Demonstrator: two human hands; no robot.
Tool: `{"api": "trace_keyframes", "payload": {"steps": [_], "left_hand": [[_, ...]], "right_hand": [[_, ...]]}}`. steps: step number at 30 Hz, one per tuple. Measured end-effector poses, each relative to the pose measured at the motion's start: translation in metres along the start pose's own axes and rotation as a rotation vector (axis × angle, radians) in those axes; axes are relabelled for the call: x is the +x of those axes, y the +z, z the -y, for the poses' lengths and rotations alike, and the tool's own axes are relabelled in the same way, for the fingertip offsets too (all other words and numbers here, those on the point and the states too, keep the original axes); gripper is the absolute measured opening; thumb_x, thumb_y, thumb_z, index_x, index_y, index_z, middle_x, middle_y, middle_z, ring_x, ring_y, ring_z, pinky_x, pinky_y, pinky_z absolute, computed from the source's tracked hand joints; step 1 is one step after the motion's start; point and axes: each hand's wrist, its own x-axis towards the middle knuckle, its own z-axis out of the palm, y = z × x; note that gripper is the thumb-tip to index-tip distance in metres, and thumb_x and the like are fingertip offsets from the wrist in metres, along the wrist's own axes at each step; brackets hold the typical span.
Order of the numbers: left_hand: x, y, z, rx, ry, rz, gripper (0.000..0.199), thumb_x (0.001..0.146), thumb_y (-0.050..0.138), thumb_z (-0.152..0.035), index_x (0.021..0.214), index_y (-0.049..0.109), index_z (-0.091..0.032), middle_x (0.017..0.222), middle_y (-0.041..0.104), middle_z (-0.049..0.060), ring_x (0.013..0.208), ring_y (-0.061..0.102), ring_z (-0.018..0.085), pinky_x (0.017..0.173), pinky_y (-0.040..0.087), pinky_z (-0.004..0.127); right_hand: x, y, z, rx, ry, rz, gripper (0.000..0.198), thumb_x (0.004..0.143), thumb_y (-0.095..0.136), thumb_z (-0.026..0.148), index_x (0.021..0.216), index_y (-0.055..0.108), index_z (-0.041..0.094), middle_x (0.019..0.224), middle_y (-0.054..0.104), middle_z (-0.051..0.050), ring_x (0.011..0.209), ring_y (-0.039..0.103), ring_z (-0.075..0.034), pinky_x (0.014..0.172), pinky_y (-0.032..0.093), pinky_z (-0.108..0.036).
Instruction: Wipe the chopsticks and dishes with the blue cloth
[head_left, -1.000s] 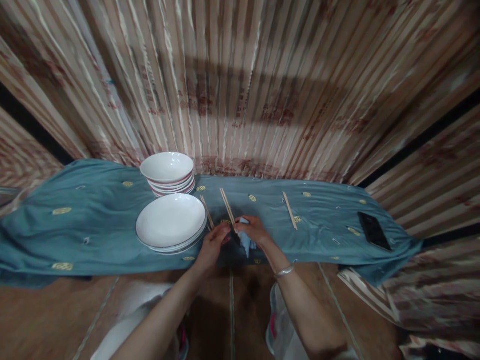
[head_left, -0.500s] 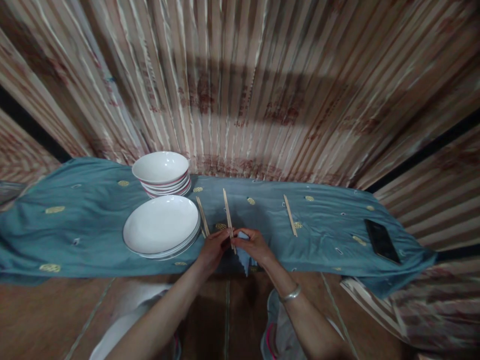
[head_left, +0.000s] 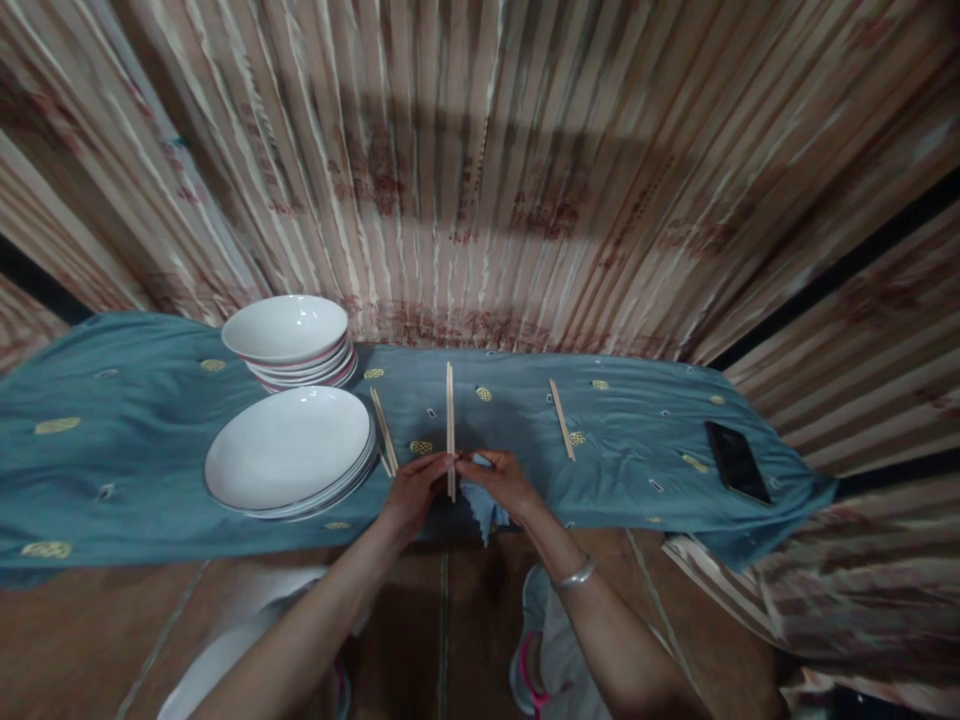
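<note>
A pair of wooden chopsticks [head_left: 450,410] stands out from between my two hands, pointing away from me over the table. My left hand [head_left: 414,490] pinches the pair near its lower end. Against the same end rest the fingers of my right hand [head_left: 504,482], which is closed on a light blue cloth [head_left: 483,512] that hangs down toward the table's front edge. Left of my hands lie more chopsticks [head_left: 383,432] beside the plates. Another pair of chopsticks [head_left: 562,419] lies to the right, apart from both hands.
White plates [head_left: 292,450] are stacked at the left, with a stack of white bowls [head_left: 289,330] behind them. A black phone [head_left: 736,462] lies toward the right end of the blue patterned tablecloth [head_left: 630,490]. Behind the table hangs a pleated curtain [head_left: 465,180].
The view has shifted a little to the right, so the tableware appears farther left. The held chopsticks have turned to point more straight ahead. Both hands keep hold.
</note>
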Motion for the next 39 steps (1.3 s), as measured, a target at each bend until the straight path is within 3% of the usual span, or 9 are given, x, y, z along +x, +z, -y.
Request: {"api": "trace_keyframes", "payload": {"steps": [7, 12, 17, 22, 25, 29, 39], "left_hand": [[-0.006, 0.003, 0.000, 0.078, -0.023, -0.023, 0.035, 0.051, 0.083, -0.040, 0.073, 0.073, -0.014, 0.078, 0.074, 0.008, 0.072, 0.069, 0.021, 0.070, 0.052, 0.032], [-0.008, 0.006, 0.000, 0.103, 0.005, -0.001, 0.033, 0.051, 0.082, -0.040, 0.072, 0.073, -0.016, 0.073, 0.074, 0.006, 0.066, 0.067, 0.019, 0.067, 0.052, 0.031], [-0.008, 0.007, -0.007, 0.154, 0.072, -0.009, 0.035, 0.053, 0.081, -0.042, 0.074, 0.072, -0.014, 0.071, 0.073, 0.007, 0.064, 0.067, 0.020, 0.063, 0.050, 0.031], [-0.010, 0.007, -0.009, 0.195, 0.118, -0.002, 0.031, 0.056, 0.079, -0.041, 0.074, 0.073, -0.016, 0.075, 0.073, 0.006, 0.064, 0.067, 0.021, 0.062, 0.049, 0.031], [-0.008, 0.005, -0.008, 0.233, 0.200, -0.029, 0.027, 0.058, 0.078, -0.038, 0.076, 0.074, -0.018, 0.082, 0.074, 0.005, 0.075, 0.067, 0.021, 0.073, 0.049, 0.032], [-0.006, 0.002, -0.009, 0.301, 0.313, -0.045, 0.019, 0.060, 0.076, -0.033, 0.073, 0.075, -0.019, 0.092, 0.073, 0.004, 0.092, 0.063, 0.022, 0.089, 0.044, 0.032], [-0.011, 0.010, -0.009, 0.177, 0.141, 0.057, 0.028, 0.059, 0.077, -0.040, 0.075, 0.073, -0.017, 0.078, 0.073, 0.005, 0.076, 0.065, 0.021, 0.074, 0.049, 0.032]], "right_hand": [[0.013, -0.022, -0.001, 0.229, -0.004, -0.262, 0.048, 0.063, 0.065, 0.060, 0.084, 0.067, 0.017, 0.068, 0.067, -0.002, 0.062, 0.060, -0.016, 0.058, 0.046, -0.027], [0.023, -0.025, -0.009, 0.309, -0.059, -0.325, 0.048, 0.071, 0.056, 0.061, 0.093, 0.066, 0.019, 0.079, 0.070, -0.005, 0.078, 0.064, -0.022, 0.066, 0.050, -0.032], [0.027, -0.025, -0.010, 0.399, -0.076, -0.384, 0.044, 0.074, 0.054, 0.057, 0.097, 0.063, 0.021, 0.093, 0.070, -0.005, 0.088, 0.064, -0.021, 0.074, 0.051, -0.032], [0.022, -0.021, 0.001, 0.445, -0.012, -0.217, 0.049, 0.076, 0.051, 0.058, 0.106, 0.060, 0.020, 0.096, 0.070, -0.006, 0.091, 0.064, -0.022, 0.074, 0.051, -0.032], [0.017, -0.016, 0.005, 0.421, -0.039, -0.116, 0.051, 0.076, 0.051, 0.060, 0.108, 0.060, 0.020, 0.094, 0.070, -0.006, 0.089, 0.064, -0.023, 0.075, 0.051, -0.033], [0.014, -0.009, 0.004, 0.375, -0.081, -0.101, 0.050, 0.075, 0.055, 0.058, 0.107, 0.062, 0.020, 0.090, 0.070, -0.005, 0.084, 0.064, -0.022, 0.076, 0.051, -0.032], [0.011, -0.002, 0.009, 0.316, -0.107, -0.026, 0.054, 0.075, 0.053, 0.061, 0.110, 0.061, 0.021, 0.092, 0.070, -0.004, 0.080, 0.065, -0.020, 0.072, 0.052, -0.031]]}}
